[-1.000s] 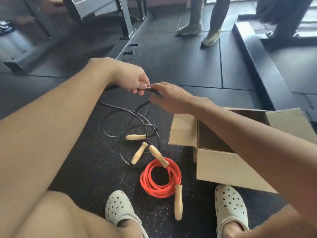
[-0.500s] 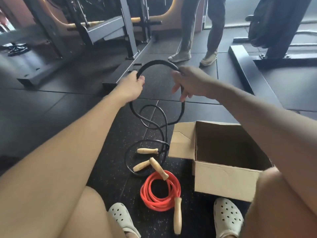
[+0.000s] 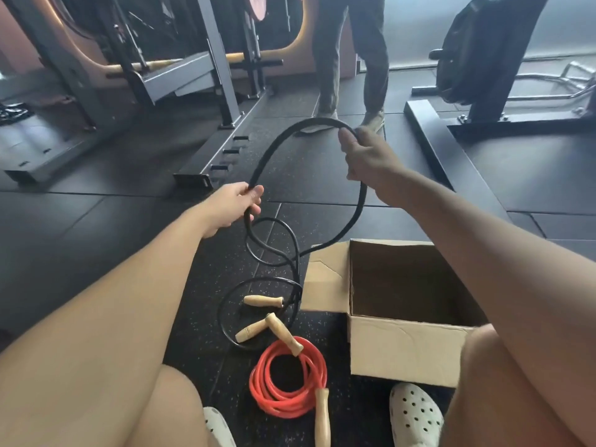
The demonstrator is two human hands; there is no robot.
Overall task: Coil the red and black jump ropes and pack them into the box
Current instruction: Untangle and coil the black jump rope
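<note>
The black jump rope (image 3: 274, 150) arches in the air between my hands. My left hand (image 3: 237, 201) grips one side of the arch low down, and my right hand (image 3: 366, 156) grips the other side higher up. The remaining black rope hangs in loose loops to the floor, where its two wooden handles (image 3: 263, 301) lie. Below them the red jump rope (image 3: 287, 382) lies coiled on the floor with its wooden handles at the coil's edge. The open cardboard box (image 3: 403, 350) stands to the right of both ropes, and nothing shows inside it.
My two feet in white clogs (image 3: 416, 414) rest at the bottom, on either side of the red coil. A person's legs (image 3: 351, 59) stand at the back. A grey rack frame (image 3: 206, 75) is at the back left, a black machine base (image 3: 451, 150) on the right.
My hands have moved apart and the rope arch between them has widened. My right hand rose up and right, my left hand dropped lower. The view has tilted upward.
</note>
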